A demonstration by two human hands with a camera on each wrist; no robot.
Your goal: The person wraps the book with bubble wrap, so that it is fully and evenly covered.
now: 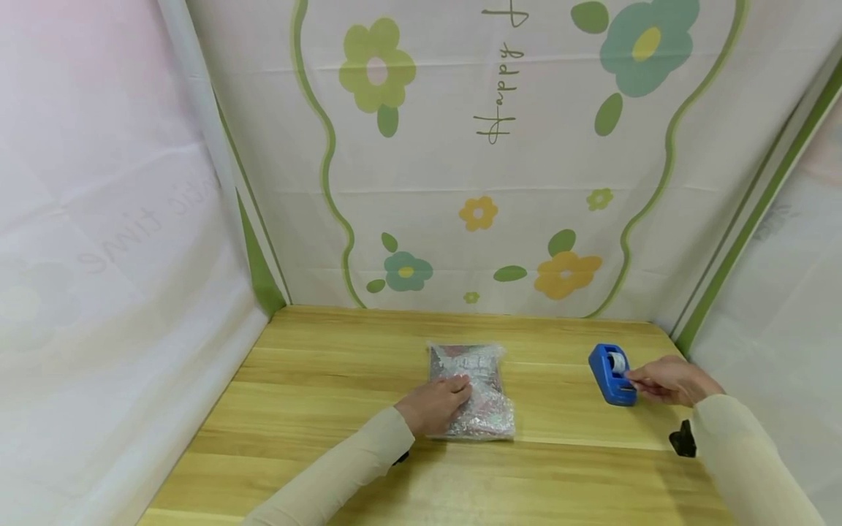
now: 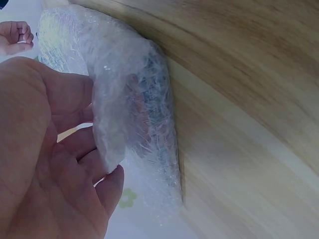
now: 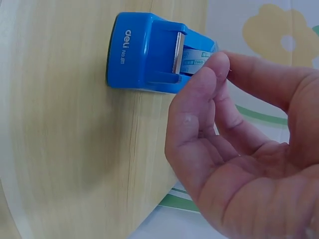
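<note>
A flat package in clear bubble wrap [image 1: 483,409] lies on the wooden table, with dark and reddish contents showing through. My left hand [image 1: 434,405] is on its left side and holds the loose wrap. In the left wrist view the thumb and fingers meet the edge of the bubble wrap [image 2: 109,119]. To the right stands a blue tape dispenser [image 1: 612,391] with a roll of clear tape [image 3: 194,60]. My right hand [image 1: 667,380] is at its cutter end, thumb and forefinger pinched together on the tape's end, which the fingertips mostly hide.
The wooden table [image 1: 316,387] meets a flower-printed cloth [image 1: 460,168] at the back. White cloth walls [image 1: 112,219] stand on the left and right. A black wrist mount [image 1: 684,440] sits below the right forearm.
</note>
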